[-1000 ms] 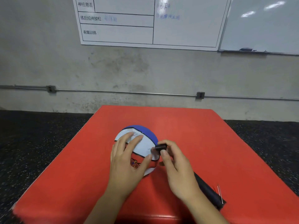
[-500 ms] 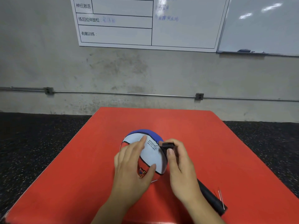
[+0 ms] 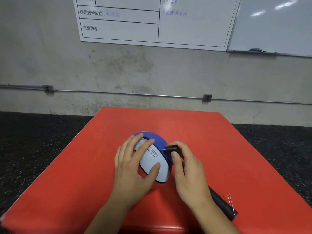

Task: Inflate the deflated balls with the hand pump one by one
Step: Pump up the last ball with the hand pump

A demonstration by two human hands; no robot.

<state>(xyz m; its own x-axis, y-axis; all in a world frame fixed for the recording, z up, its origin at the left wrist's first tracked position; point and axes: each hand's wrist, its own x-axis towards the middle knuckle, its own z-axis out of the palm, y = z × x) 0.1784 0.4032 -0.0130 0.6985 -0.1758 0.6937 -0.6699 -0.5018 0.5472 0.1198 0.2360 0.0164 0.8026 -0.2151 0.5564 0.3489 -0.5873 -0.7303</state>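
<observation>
A deflated ball (image 3: pixel 156 163) with blue, white and red panels stands tilted on its edge in the middle of the red table (image 3: pixel 228 149). My left hand (image 3: pixel 133 168) grips it from the left, fingers over the top and thumb on the white panel. My right hand (image 3: pixel 187 171) pinches the black head of the hand pump (image 3: pixel 222 204). The pump's thin needle touches the ball near its printed text. The pump's black barrel runs back under my right wrist toward the table's near right corner.
Two thin spare needles (image 3: pixel 231 202) lie beside the pump barrel near the table's front right edge. Dark speckled floor (image 3: pixel 33 141) surrounds the table. A grey wall with a pipe and whiteboards (image 3: pixel 152 22) stands behind.
My left hand has tipped the ball up from lying flat to standing on its edge. My right hand has followed with the pump head, keeping the needle at the ball.
</observation>
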